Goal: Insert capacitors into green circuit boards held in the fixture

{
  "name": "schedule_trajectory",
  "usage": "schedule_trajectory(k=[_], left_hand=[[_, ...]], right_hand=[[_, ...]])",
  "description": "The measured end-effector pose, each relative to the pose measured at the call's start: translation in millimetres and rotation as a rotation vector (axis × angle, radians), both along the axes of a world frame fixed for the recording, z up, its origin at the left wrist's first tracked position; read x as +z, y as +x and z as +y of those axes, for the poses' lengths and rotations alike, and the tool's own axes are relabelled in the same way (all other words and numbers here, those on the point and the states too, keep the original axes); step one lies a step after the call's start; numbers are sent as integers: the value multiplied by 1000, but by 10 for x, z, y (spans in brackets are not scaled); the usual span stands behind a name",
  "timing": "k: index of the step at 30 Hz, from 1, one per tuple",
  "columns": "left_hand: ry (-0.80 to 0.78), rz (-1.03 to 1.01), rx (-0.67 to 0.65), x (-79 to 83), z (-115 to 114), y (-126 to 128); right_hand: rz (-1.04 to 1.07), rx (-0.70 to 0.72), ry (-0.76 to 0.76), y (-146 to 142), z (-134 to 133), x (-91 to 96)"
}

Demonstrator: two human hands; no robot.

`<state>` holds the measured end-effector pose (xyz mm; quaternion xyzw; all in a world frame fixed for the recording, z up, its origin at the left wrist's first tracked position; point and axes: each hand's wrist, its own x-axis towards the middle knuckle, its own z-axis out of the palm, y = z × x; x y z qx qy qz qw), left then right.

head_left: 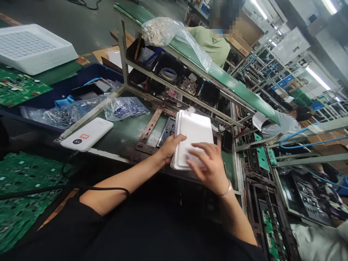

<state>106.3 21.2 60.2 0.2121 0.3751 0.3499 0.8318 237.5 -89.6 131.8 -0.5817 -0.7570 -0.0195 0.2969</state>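
Note:
A stack of white plastic trays (pixel 194 127) is held up over the front of the green workbench. My left hand (pixel 172 148) grips the stack by its left edge, thumb on top. Over the tray's lower right part is my right hand (pixel 209 163), its fingers spread and slightly blurred; whether they touch the surface I cannot tell. Behind the trays, a dark fixture with a board (pixel 167 131) is partly hidden. A white power bank (pixel 87 135) lies on the bench to the left.
A blue bin (pixel 89 70) with bagged parts stands left. Green circuit boards (pixel 24 188) are stacked at lower left. A shelf with black part bins (pixel 168 70) rises ahead, with a bag of connectors (pixel 156 32) on top. A conveyor rail (pixel 252 192) runs at right; two people sit beyond.

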Motion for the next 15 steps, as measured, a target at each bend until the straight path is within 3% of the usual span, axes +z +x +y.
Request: schedule_trajectory(k=[4,7,10,15], left_hand=[[-34,8,-5,44,16,-51],[-19,-16,14,47,21,-59],[8,-11,23,13,-14,-27],[68,-68,15,-92,-147,52]], right_hand=[[605,-376,72,316,35,-275],[891,-352,-166,344,-7,-554],[887,-364,-182,246,-81,-710],[779,-491,-149,221,-142,-711]])
